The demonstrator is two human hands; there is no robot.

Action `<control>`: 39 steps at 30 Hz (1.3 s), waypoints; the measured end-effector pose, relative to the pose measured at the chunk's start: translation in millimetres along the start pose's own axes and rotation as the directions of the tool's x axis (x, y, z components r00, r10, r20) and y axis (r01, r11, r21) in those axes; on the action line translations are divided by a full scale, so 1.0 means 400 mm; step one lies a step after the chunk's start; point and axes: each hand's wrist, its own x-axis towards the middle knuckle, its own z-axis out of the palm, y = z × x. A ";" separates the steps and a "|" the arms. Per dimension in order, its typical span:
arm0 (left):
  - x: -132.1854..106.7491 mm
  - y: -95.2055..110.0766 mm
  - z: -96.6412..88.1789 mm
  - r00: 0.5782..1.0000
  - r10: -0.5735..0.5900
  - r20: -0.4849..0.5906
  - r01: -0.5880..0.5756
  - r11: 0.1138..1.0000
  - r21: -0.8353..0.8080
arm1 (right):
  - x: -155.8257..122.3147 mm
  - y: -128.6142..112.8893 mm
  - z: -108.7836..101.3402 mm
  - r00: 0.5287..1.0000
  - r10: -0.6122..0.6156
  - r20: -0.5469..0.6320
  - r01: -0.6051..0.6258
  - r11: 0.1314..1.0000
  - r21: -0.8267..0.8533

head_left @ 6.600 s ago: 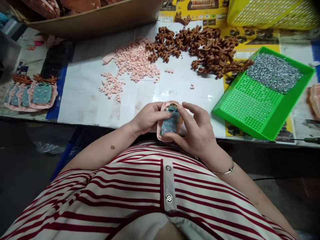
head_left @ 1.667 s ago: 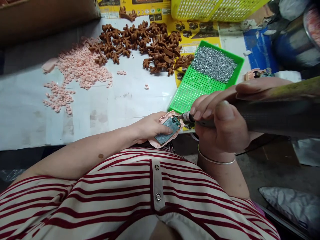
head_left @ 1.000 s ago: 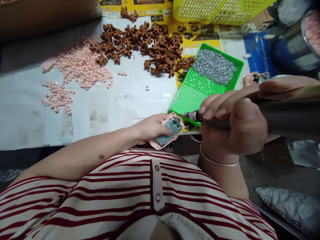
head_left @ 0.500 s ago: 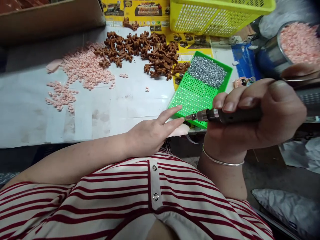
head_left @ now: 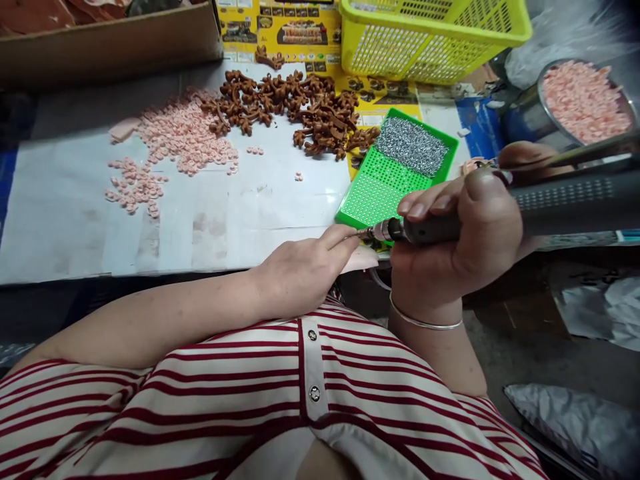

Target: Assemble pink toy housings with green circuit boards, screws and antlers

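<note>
In my right hand (head_left: 435, 267) is a dark electric screwdriver (head_left: 565, 200), held nearly level with its bit pointing left. My left hand (head_left: 305, 270) is closed, its thumb side hidden beneath. A pale pink plastic piece (head_left: 364, 259) sticks out from under its fingers. The bit's tip reaches the fingertips of that hand; what it touches there is covered. Just beyond both hands, a green perforated tray (head_left: 367, 197) holds a heap of small silver screws (head_left: 413, 147).
Small pink rings (head_left: 180, 133) and brown branch-shaped parts (head_left: 325, 110) lie in piles on the white-covered table. A yellow basket (head_left: 430, 47) stands behind, a cardboard box (head_left: 115, 50) at far left. To the right is a metal container (head_left: 530, 110) of pink pieces.
The screwdriver and my right hand have moved left. My left fingers, stretched toward the bit before, have bent in around its tip.
</note>
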 end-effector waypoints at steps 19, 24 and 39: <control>-0.010 0.004 -0.008 0.997 -0.033 0.070 0.031 0.999 0.037 | -0.020 -0.004 -0.002 0.998 -0.001 -0.063 -0.004 0.997 -0.075; -0.005 0.009 -0.010 0.994 -0.041 0.098 0.037 0.999 0.039 | -0.029 0.000 0.003 0.994 0.053 -0.090 -0.053 0.999 0.002; -0.016 -0.002 0.000 0.988 -0.094 0.126 0.072 0.983 0.171 | -0.004 -0.006 -0.047 0.937 0.291 0.192 -0.287 0.957 -0.047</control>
